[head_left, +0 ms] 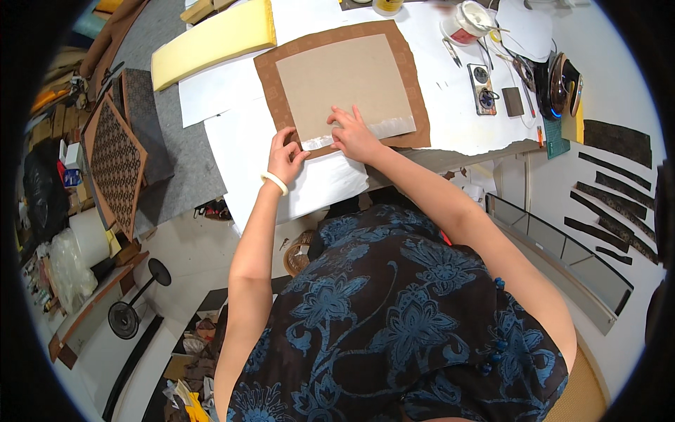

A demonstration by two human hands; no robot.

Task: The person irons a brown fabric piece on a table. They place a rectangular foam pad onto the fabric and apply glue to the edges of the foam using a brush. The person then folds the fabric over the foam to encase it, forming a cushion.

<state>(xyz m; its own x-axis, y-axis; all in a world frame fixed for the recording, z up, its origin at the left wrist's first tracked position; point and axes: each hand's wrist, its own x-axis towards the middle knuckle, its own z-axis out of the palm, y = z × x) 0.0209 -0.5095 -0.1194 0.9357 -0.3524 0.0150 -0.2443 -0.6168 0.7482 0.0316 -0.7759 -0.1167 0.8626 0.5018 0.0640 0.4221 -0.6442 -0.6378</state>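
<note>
A brown patterned sheet [415,84], perhaps leather, lies on the white-covered table with a beige board [344,77] on top. The sheet's margin shows all round the board. A glossy whitish strip [394,126] runs along the board's near edge. My left hand [285,160], a cream bangle at its wrist, is at the sheet's near left corner. Its fingers and thumb curl onto the edge there. My right hand [354,138] rests on the near part of the board, fingers apart, its thumb by the strip. The sheet's edge between the hands is partly hidden.
A yellow foam block [214,43] lies at the far left. At the back right stands an opened white tub [470,24], with a power strip [482,89] and an iron [561,84] nearer. Left on grey felt is a brown patterned bag piece [116,162]. The table's front edge is close.
</note>
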